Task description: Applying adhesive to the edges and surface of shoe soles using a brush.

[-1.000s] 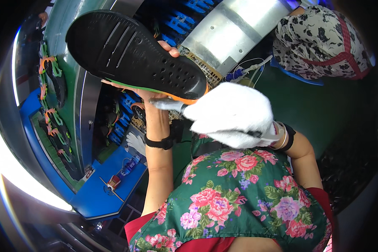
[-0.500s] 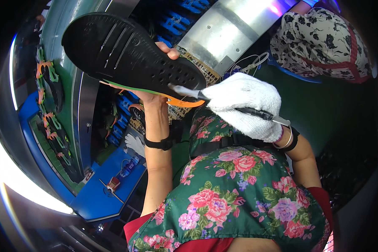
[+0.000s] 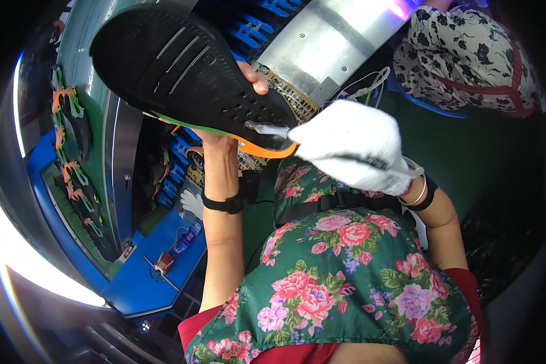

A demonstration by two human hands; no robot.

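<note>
Black sole (image 3: 158,70) held mid-air, left hand (image 3: 213,138) gripping side edges; gloved right hand (image 3: 352,142) gripped brush (image 3: 272,130), tip at sole's perforated end, contact unclear. Sole seemed light, flexible, perhaps slick; best held by side edges.

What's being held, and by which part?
Bare left hand: black footwear sole with orange-green edge, across its middle from behind. White-gloved right hand: slim pale-tipped tool, by its dark handle.

1 big white light (image 3: 33,258) glares at the left, purple shines on the metal cover (image 3: 315,51), and dark edges bend.
</note>
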